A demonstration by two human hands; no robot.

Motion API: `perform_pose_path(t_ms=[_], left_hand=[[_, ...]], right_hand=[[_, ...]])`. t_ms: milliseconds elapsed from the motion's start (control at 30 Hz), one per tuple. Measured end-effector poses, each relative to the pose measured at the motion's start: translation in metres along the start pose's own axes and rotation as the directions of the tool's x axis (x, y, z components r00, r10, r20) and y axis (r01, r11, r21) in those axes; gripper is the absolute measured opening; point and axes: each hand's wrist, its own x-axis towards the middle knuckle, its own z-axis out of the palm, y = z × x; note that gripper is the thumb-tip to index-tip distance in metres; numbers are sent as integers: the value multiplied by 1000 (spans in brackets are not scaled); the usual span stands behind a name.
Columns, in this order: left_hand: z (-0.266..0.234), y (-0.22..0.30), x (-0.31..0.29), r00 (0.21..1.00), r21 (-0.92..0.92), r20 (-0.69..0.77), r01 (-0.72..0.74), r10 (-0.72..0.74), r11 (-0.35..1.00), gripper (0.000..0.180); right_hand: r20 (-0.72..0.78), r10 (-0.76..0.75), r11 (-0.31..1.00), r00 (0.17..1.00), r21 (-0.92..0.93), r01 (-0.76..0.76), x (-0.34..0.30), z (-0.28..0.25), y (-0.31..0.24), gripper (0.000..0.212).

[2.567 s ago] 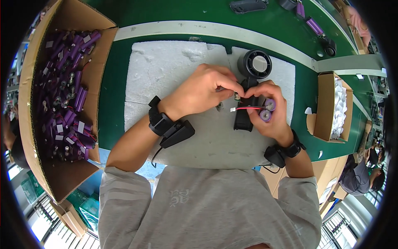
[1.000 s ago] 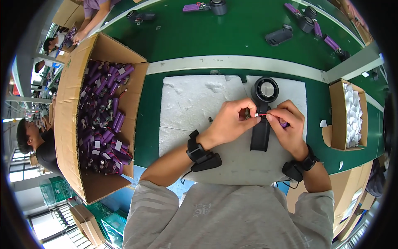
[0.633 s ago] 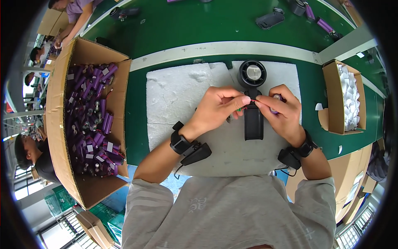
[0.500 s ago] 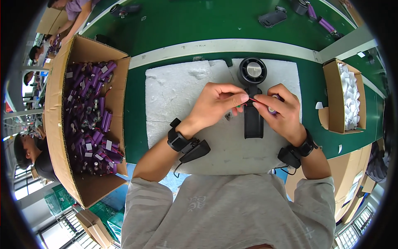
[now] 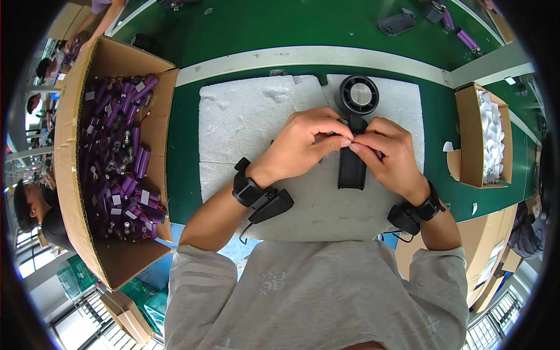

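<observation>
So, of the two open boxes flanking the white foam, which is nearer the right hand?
The small box of white pieces, right of the foam; the bigger box of purple batteries sits beyond the left hand.

Foam board [image 5: 245,122] lies on the worktop [image 5: 186,146]. On the board, right of its middle: handheld fan [image 5: 358,95], head toward the far edge; left grip [image 5: 306,140] and right grip [image 5: 392,151] meet over it. Left of board: large carton [image 5: 73,151], battery packs [image 5: 119,154] inside. Right of board: small carton [image 5: 466,134] holding paper slips [image 5: 493,137]; loose slip [image 5: 448,146] between board and small carton. Behind board: rail [image 5: 315,54]; farther behind, toward the right, a casing [image 5: 397,23].
</observation>
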Motion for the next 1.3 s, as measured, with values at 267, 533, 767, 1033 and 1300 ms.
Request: perform_pose_path(t_ms=[267,533,767,1033,1300], left_hand=[[3,4,1,996,-387,-6,79,-88,919,24],[-6,-1,4,987,-366,52,163,-154,916,32],[-7,1,3,978,-401,83,208,-191,892,36],[-5,2,3,985,-445,15,159,-170,881,33],[-5,2,1,994,-302,20,104,-103,948,31]], right_hand=[[-16,21,1000,1000,13,-20,-3,2,2,10],[-5,-7,1000,1000,13,7,0,-1,4,10],[13,-24,1000,1000,1,24,0,0,3,11],[34,-57,997,998,-54,59,1,0,4,10],[25,-35,999,999,2,35,-2,1,4,12]])
